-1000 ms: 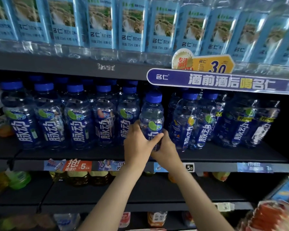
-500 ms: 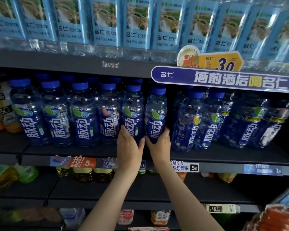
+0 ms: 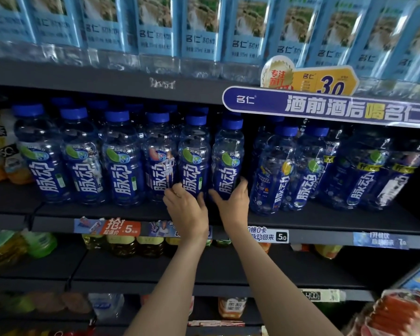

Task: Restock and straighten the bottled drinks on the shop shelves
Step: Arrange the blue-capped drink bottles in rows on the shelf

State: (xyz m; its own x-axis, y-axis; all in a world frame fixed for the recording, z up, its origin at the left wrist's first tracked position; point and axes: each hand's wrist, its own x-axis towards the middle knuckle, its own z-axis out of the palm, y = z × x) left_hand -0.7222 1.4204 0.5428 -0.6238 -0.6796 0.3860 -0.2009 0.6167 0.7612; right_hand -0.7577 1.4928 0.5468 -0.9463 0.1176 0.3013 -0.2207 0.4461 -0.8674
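Observation:
A row of blue-capped, blue-labelled drink bottles stands on the dark middle shelf [image 3: 325,221]. My right hand [image 3: 231,205] grips the base of the sixth bottle [image 3: 228,156], thumb on its left and fingers round its right side. My left hand [image 3: 188,210] holds the base of the neighbouring fifth bottle [image 3: 195,151], with its fingers reaching towards the fourth bottle [image 3: 159,151]. Both bottles stand upright in line with the row. A small gap separates the sixth bottle from the darker-labelled bottles [image 3: 274,170] on the right.
Pale blue-labelled water bottles [image 3: 204,27] fill the top shelf behind a purple banner [image 3: 325,107]. Price tags [image 3: 268,235] run along the shelf edge. Yellow and green drinks [image 3: 124,246] sit on the shelf below. Red packets [image 3: 398,314] show at the bottom right.
Both hands carried one bottle back from the shelf front into the row. The left hand then shifted to the neighbouring bottle, and both hands dropped to the bottle bases.

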